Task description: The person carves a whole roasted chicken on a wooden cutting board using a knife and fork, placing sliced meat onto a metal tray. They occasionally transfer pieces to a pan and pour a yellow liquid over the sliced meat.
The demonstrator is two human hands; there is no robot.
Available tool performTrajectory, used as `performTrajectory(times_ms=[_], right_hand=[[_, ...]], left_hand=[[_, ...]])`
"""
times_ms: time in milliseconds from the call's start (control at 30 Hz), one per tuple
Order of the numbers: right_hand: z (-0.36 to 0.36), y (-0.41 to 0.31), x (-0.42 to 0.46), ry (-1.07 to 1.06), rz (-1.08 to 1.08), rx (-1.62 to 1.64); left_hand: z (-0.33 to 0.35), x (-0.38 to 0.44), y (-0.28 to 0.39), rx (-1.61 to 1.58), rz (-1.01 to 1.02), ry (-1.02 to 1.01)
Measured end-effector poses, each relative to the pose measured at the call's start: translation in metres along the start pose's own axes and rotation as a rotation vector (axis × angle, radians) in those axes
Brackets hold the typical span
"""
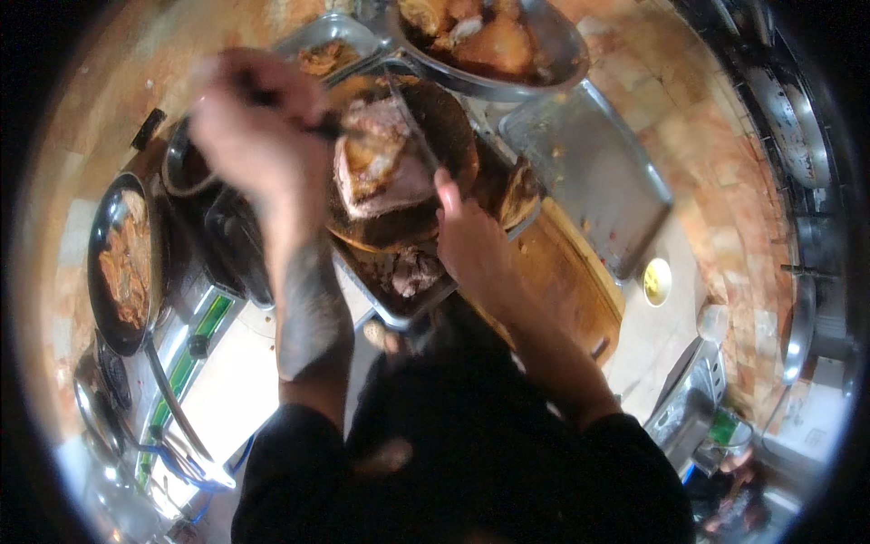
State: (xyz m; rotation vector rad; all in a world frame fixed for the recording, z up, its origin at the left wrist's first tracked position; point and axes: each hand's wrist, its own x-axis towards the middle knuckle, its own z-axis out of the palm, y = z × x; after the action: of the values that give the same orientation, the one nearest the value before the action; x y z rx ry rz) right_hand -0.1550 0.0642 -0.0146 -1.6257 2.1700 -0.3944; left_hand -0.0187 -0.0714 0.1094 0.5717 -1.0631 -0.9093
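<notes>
A large piece of roasted meat (380,163), browned on top and pale at the cut sides, lies on a round wooden board (462,129). My right hand (469,231) grips a long knife (414,129), its blade along the meat's right side. Whether the edge is in the meat, I cannot tell. Blurred by motion, my left hand (262,122) is closed around a dark-handled utensil (329,129) reaching towards the meat's left side. Its tip is too blurred to make out. The board rests over a metal tray (394,316), where a chunk of meat (414,272) sits near the front corner.
A large metal pan (476,85) of browned food stands behind, beside a smaller tray (340,30) with scraps. To the right are a crumb-strewn metal tray (584,183), a rectangular wooden board (564,279) and a small bowl (656,281). A frying pan (122,272) of shredded meat sits left.
</notes>
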Motion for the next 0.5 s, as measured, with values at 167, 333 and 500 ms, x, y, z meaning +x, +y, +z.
performTrajectory(times_ms=[167,333,500], right_hand=[[0.007,-0.004,0.002,0.032,-0.07,-0.023],[-0.007,0.006,0.001,0.014,-0.104,0.026],[-0.016,0.014,-0.001,-0.085,-0.054,0.04]], left_hand=[[-0.013,0.024,-0.059,0.02,-0.354,0.381],[-0.031,0.021,-0.057,-0.174,-0.438,0.31],[-0.02,0.0,-0.049,-0.092,-0.343,0.35]])
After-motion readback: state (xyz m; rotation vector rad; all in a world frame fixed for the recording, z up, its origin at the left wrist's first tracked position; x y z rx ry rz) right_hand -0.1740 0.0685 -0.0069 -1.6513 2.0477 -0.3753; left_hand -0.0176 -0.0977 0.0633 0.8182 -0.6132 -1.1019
